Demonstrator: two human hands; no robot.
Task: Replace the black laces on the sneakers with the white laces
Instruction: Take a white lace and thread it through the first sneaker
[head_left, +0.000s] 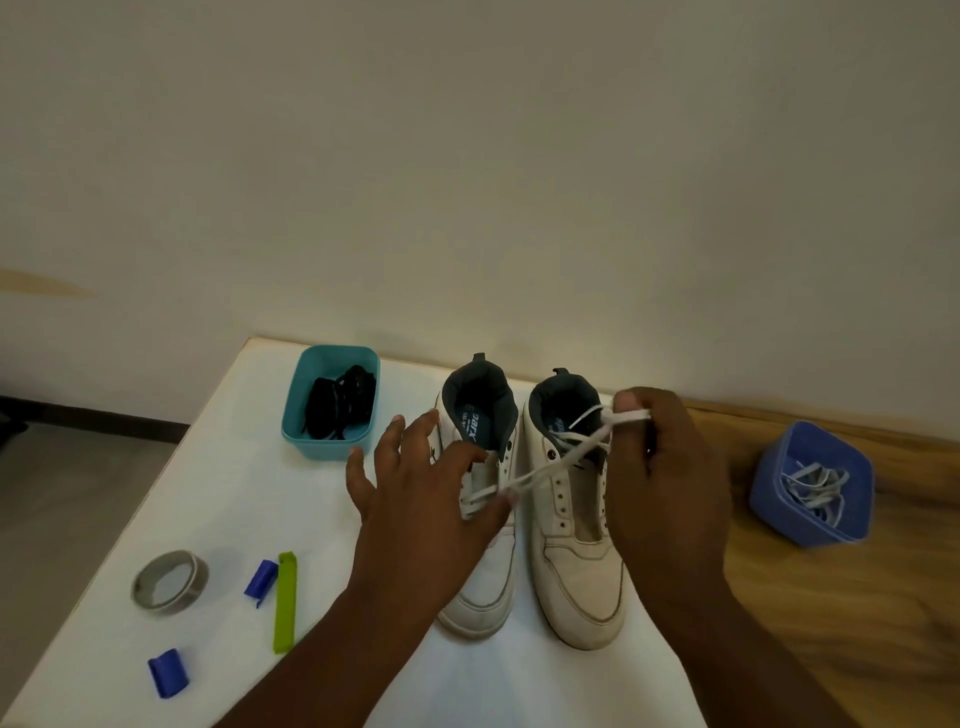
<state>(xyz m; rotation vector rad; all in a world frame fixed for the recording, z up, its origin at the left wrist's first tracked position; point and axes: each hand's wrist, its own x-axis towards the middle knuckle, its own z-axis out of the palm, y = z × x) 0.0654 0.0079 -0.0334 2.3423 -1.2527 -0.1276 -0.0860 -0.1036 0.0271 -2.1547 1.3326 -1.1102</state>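
white lace pinched in both grips; left sneaker insole reads "parx"

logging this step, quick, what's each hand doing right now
Left hand: pinches the white lace over the left sneaker.
Right hand: grips the same lace's other end.

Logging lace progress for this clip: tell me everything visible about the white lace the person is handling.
The white lace is a flat, cloth-looking cord, stretched in doubled strands that cross in mid-air over the two white sneakers. The right hand pinches one end, raised above the right-side shoe's collar; the left hand pinches the other end low over the left-side shoe's eyelets. Whether it is threaded through any eyelet cannot be told. More white laces lie in the blue tub.
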